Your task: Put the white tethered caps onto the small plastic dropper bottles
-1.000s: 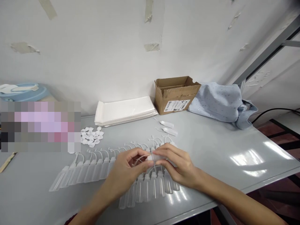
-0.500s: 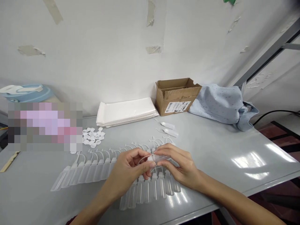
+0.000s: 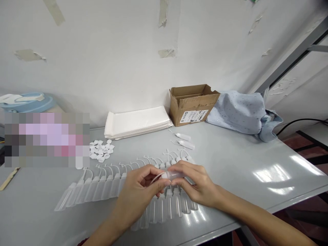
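Both my hands meet over the front middle of the grey table (image 3: pixel 230 164) and pinch one small clear plastic bottle (image 3: pixel 174 175) with a thin curved tip. My right hand (image 3: pixel 197 184) grips the bottle's body. My left hand (image 3: pixel 139 193) pinches its cap end and curved tip. Beneath and to the left of my hands lies a long row of several like bottles (image 3: pixel 94 188), side by side. Two separate bottles (image 3: pixel 185 140) lie further back.
A heap of small white caps (image 3: pixel 100 150) sits at the left. Behind it a stack of white sheets (image 3: pixel 137 124), an open cardboard box (image 3: pixel 192 104) and a pale blue cloth (image 3: pixel 243 112) line the wall. The table's edge runs along the right front.
My hands stay together on the same bottle; they have shifted slightly lower and the fingers have turned a little around it. The row of bottles has not moved.
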A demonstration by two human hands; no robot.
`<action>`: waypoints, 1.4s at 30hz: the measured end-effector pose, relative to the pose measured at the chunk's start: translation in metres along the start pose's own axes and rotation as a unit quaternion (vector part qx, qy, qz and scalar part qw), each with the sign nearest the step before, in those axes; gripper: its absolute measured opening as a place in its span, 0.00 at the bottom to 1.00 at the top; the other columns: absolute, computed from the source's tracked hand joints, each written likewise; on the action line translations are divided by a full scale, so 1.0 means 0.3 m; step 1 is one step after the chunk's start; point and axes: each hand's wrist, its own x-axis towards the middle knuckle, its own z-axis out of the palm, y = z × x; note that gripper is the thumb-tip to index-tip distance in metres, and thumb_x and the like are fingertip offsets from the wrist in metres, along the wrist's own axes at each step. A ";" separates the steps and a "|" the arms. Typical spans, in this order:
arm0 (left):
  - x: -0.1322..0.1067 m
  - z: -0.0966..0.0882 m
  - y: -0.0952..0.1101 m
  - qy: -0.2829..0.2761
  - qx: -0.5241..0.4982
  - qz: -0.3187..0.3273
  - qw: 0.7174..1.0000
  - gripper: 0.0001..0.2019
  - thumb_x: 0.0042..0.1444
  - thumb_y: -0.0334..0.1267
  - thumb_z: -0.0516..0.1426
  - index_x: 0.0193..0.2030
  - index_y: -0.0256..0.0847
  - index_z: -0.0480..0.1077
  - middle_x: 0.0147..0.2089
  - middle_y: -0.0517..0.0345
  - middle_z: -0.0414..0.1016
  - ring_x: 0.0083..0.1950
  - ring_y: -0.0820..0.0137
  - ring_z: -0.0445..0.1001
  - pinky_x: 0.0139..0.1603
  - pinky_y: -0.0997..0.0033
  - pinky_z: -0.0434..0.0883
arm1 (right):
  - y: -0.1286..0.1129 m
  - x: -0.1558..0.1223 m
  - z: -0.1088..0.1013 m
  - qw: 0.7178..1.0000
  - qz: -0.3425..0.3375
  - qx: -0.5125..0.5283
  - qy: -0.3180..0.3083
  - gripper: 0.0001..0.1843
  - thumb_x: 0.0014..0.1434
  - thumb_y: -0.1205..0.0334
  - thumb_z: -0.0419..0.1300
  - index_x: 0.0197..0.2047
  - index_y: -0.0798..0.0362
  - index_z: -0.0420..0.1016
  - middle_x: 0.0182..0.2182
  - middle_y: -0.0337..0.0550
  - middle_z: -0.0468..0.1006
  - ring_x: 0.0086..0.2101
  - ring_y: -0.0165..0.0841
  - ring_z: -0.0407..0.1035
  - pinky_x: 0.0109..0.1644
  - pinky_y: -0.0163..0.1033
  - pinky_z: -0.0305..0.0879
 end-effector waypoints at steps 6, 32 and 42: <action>-0.017 -0.001 0.005 0.010 0.039 0.069 0.997 0.06 0.50 0.38 0.63 0.27 0.40 0.75 0.22 0.64 0.70 0.22 0.77 0.69 0.23 0.80 0.68 | -0.006 0.000 -0.006 0.996 0.063 0.049 -0.035 0.10 0.62 0.65 0.56 0.46 0.60 0.72 0.31 0.47 0.78 0.30 0.32 0.72 0.31 0.36 0.69; 0.010 -0.026 0.002 -0.110 0.008 -0.030 0.993 0.14 0.58 0.46 0.56 0.29 0.38 0.72 0.19 0.63 0.70 0.20 0.75 0.67 0.25 0.76 0.66 | 0.005 0.000 0.011 0.997 -0.067 -0.035 0.004 0.15 0.63 0.69 0.54 0.53 0.58 0.66 0.34 0.49 0.78 0.34 0.33 0.73 0.34 0.37 0.73; 0.018 -0.039 -0.002 -0.088 0.008 -0.048 0.995 0.13 0.54 0.48 0.59 0.30 0.40 0.75 0.25 0.61 0.72 0.26 0.74 0.67 0.30 0.75 0.67 | 0.006 0.001 0.009 0.997 -0.071 -0.042 0.007 0.14 0.64 0.67 0.54 0.53 0.58 0.66 0.33 0.47 0.78 0.31 0.32 0.72 0.31 0.36 0.72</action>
